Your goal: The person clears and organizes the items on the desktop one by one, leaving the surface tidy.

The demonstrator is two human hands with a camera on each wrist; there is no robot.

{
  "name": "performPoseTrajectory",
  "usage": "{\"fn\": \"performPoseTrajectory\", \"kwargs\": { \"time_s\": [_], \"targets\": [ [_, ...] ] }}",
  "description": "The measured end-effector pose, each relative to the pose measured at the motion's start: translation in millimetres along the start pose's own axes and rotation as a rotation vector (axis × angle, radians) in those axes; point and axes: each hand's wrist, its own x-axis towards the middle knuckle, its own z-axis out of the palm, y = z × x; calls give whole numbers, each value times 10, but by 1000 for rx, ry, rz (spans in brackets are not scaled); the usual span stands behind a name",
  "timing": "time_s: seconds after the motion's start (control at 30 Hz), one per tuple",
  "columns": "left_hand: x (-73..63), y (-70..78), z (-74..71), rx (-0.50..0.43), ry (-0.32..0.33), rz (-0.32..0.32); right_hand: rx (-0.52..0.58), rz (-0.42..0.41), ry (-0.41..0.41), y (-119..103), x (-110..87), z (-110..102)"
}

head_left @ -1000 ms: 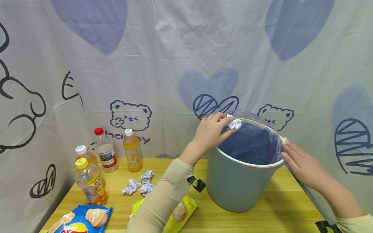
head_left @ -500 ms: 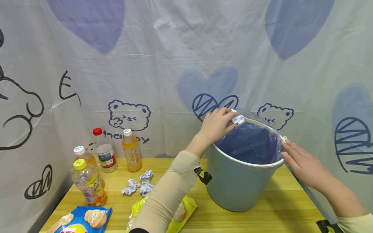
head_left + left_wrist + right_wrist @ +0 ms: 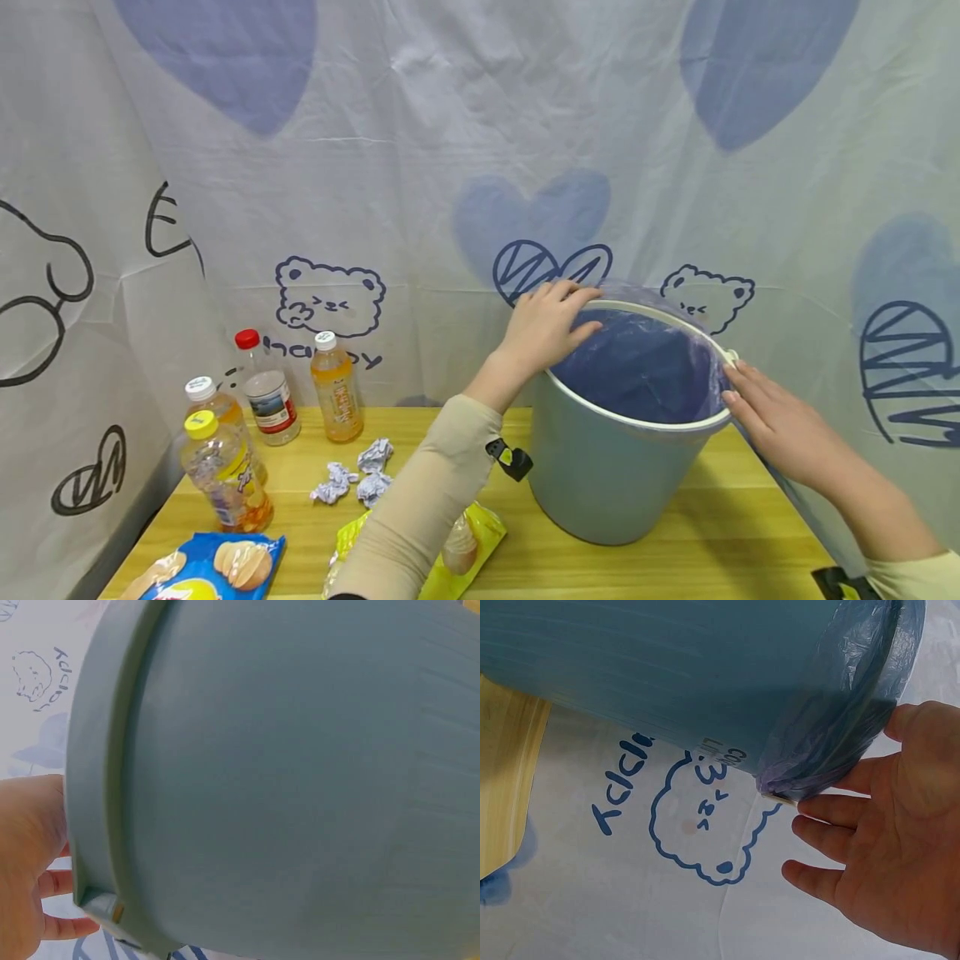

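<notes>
A grey-blue trash bin with a white rim stands on the wooden table, lined with a translucent purple bag. My left hand is over the bin's left rim, fingers loosely extended and holding nothing. At the opposite side, my right hand touches the rim with nearly straight fingers. The right wrist view shows those fingertips spread along the folded-over bag edge. Left of the bin lie several crumpled paper balls. In the left wrist view the bin's wall hides part of the left hand.
A yellow chip bag lies partly under the left forearm. At the front left is a blue chip bag. Several bottles stand behind it, including a red-capped one and an orange drink. A patterned cloth hangs behind.
My left hand has let go of the crumpled paper ball it held at the bin's rim; that ball is out of sight. The right hand has stayed at the rim.
</notes>
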Motion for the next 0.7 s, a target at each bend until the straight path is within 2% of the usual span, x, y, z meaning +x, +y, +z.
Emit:
{"fn": "performPoseTrajectory", "kwargs": {
  "time_s": [0.23, 0.37, 0.5, 0.7],
  "targets": [
    [-127, -36, -48, 30, 42, 0, 5, -7, 11, 1, -13, 9],
    [-225, -63, -84, 28, 112, 24, 13, -9, 13, 2, -15, 14],
    [-349, -93, -119, -2, 181, 40, 13, -14, 18, 14, -9, 22],
    [-576, -159, -162, -41, 233, 19, -5, -22, 25, 20, -13, 26]
  ]
}}
